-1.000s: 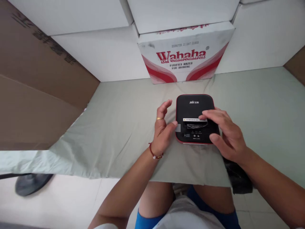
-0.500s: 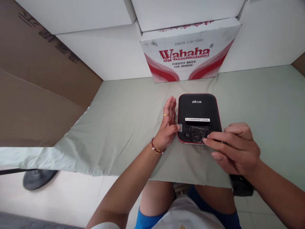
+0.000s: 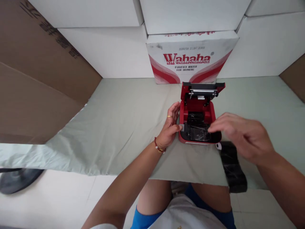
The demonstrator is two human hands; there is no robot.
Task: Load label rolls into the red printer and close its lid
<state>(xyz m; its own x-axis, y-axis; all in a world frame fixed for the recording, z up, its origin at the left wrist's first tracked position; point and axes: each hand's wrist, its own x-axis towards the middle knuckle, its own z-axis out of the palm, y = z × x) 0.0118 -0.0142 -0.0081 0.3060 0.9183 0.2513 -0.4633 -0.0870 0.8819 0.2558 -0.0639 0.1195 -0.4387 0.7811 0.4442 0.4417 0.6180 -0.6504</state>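
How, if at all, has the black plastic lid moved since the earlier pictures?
Yes: the lid swung up and back, toward the red-and-white cardboard box.

Pale green cloth-covered surface [image 3: 124, 127], white Wahaha carton [image 3: 190, 60] with red print standing toward its back, plain white boxes [image 3: 102, 54] stacked behind, brown carton [image 3: 33, 101] with dark lettering at left, black round base [image 3: 21, 181] on pale tiled floor [image 3: 78, 194]

Red-and-black printer [image 3: 206, 115], pale green cloth [image 3: 133, 127]
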